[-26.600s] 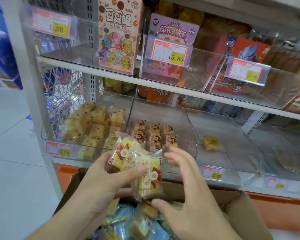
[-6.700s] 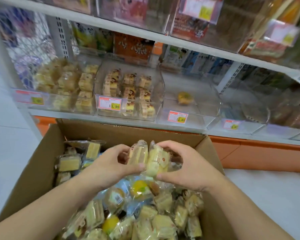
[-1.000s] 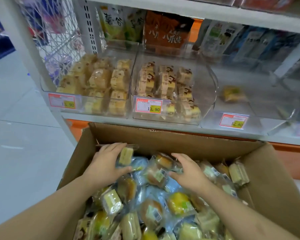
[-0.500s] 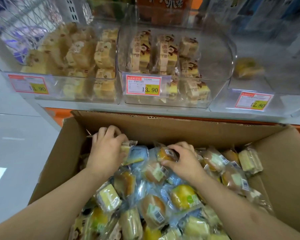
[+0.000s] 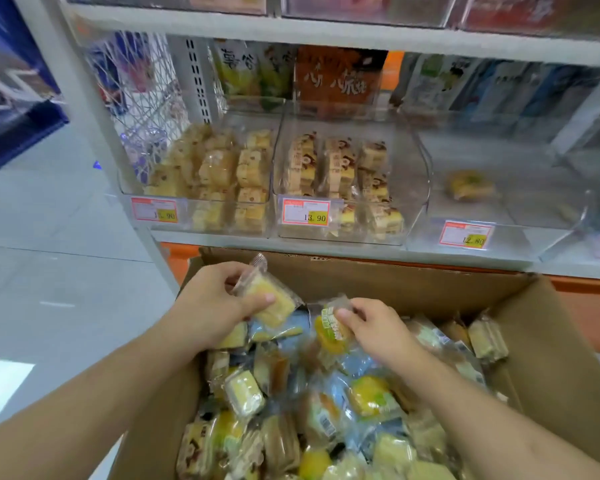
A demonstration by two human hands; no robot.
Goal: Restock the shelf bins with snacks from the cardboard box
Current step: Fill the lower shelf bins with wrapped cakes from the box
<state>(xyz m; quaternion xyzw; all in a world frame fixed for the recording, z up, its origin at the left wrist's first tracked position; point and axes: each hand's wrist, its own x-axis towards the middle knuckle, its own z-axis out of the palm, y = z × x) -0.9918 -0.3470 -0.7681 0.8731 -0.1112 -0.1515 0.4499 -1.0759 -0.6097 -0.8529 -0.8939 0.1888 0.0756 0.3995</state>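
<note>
Pale tiled floor [image 5: 59, 258] at left, glare patch near lower left. Dark blue fixture [image 5: 11, 98] at far left, blurred. White wire mesh panel [image 5: 136, 98] on shelf end, purple and blue items behind it. Upright snack bags along back of shelf: green-yellow bag [image 5: 246, 69], orange-brown bag [image 5: 336, 77], bluish packs [image 5: 492, 84]. Orange base strip [image 5: 586, 289] below shelf.

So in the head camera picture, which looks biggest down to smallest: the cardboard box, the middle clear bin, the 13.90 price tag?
1. Cardboard box, clearly largest, though it is also nearest the camera.
2. Middle clear bin.
3. 13.90 price tag, smallest; it sits on that bin's front.
</note>
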